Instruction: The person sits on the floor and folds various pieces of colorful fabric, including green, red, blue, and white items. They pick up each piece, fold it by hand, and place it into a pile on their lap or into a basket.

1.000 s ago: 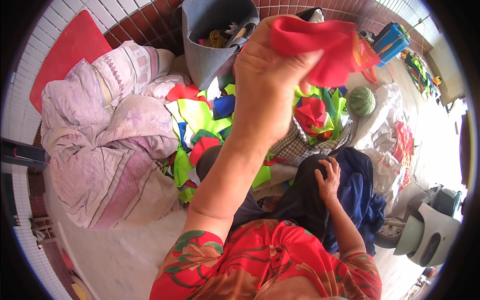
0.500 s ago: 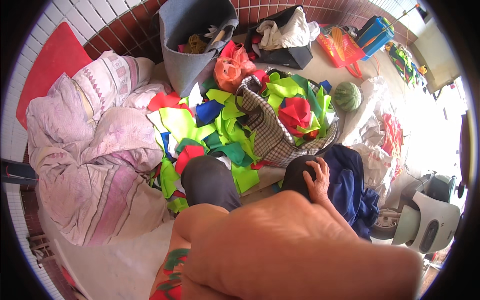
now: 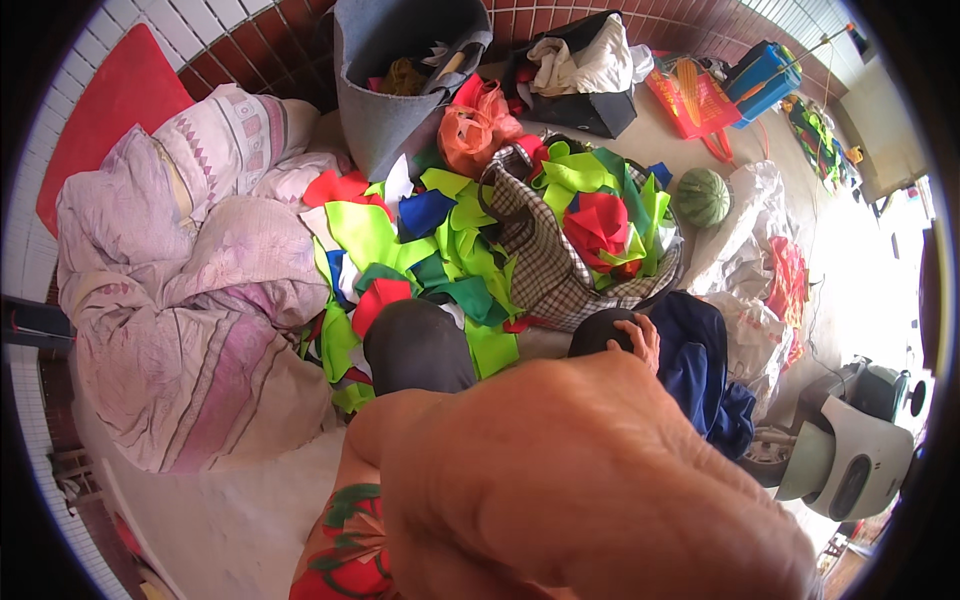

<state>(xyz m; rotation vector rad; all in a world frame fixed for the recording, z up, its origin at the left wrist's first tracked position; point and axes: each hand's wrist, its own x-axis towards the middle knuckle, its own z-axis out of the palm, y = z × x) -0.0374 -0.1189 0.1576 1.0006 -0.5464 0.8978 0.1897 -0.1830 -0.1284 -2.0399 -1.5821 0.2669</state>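
My right hand [image 3: 640,338] rests on my right knee [image 3: 598,333] in dark trousers, its fingers apart and holding nothing. My left arm is bent up very close to the camera, and the blurred left hand [image 3: 650,460] fills the lower middle. Its fingers cannot be made out. Between and beyond my knees lies a pile of fabric scraps [image 3: 465,240] in lime green, dark green, red, blue and white. A checked bag [image 3: 525,240] stands just past my right knee, filled with similar scraps. Dark blue cloth [image 3: 690,355] lies beside my right hand.
A large pale patterned cloth bundle [image 3: 190,300] lies at left, before a red panel [image 3: 115,120]. Behind the scraps stand a grey felt bin [image 3: 385,130] and a black bag [image 3: 590,110]. A watermelon [image 3: 703,197], white plastic sacking [image 3: 740,250] and a grey-white machine [image 3: 850,460] are at right.
The view has shifted slightly. My left arm and hand have turned in front of the camera and now cover more of my right forearm and hand. My right hand stays on the knee.
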